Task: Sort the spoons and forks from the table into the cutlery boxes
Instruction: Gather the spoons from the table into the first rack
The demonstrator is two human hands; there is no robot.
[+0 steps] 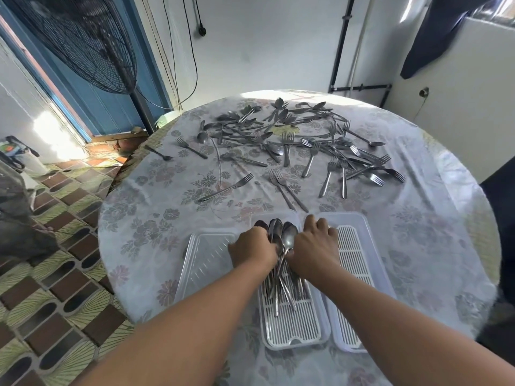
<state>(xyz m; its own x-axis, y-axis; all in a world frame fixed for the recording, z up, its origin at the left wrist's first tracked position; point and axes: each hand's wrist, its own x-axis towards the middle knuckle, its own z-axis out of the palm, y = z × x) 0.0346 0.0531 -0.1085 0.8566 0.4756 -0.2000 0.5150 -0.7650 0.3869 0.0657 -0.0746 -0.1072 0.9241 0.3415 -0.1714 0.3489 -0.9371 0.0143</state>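
Both hands, left hand and right hand, squeeze slippery stiff spoons at the necks, handles trailing below into the box.

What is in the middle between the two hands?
A bunch of spoons, pressed between the left hand and right hand, seen in the head view.

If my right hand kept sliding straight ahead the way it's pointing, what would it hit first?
Probably the far rim of the cutlery box under the right hand, then the pair of forks lying just beyond it. Depth is hard to judge here.
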